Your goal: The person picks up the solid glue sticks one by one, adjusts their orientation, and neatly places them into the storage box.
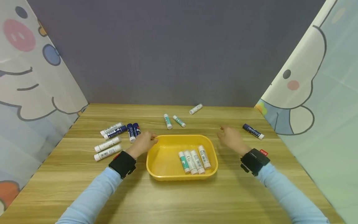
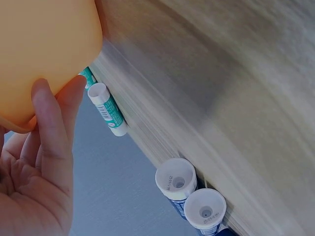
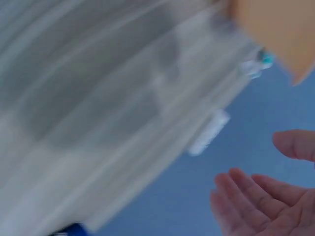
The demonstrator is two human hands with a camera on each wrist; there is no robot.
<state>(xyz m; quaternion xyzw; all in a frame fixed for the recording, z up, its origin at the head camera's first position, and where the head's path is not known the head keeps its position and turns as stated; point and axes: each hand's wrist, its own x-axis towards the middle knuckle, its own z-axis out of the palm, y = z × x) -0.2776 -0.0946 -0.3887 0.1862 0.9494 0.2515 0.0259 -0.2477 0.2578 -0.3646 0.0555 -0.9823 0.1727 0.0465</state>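
My left hand (image 1: pixel 144 143) pinches the rim of a yellow plastic tray (image 1: pixel 158 178) at its far left corner. In the left wrist view, thumb and fingers lie on either side of the tray's edge (image 2: pixel 54 44). Several glue sticks (image 1: pixel 197 161) lie side by side in the tray's right half, one with a teal label. To the right of the tray, my right hand (image 1: pixel 232 140) is apart from it and holds nothing. The right wrist view, somewhat blurred, shows that hand's fingers (image 3: pixel 251 196) loosely extended with the thumb apart. A dark blue glue stick (image 1: pixel 253 131) lies beyond it.
Left of the tray lie several white glue sticks (image 1: pixel 107 152) and several dark blue ones (image 1: pixel 130 133). Behind it are two teal-labelled sticks (image 1: pixel 167 121) and a white one (image 1: pixel 195 109). A grey partition (image 1: pixel 173 56) borders the wooden table (image 1: pixel 179 202) at the back; printed cloths hang at both sides.
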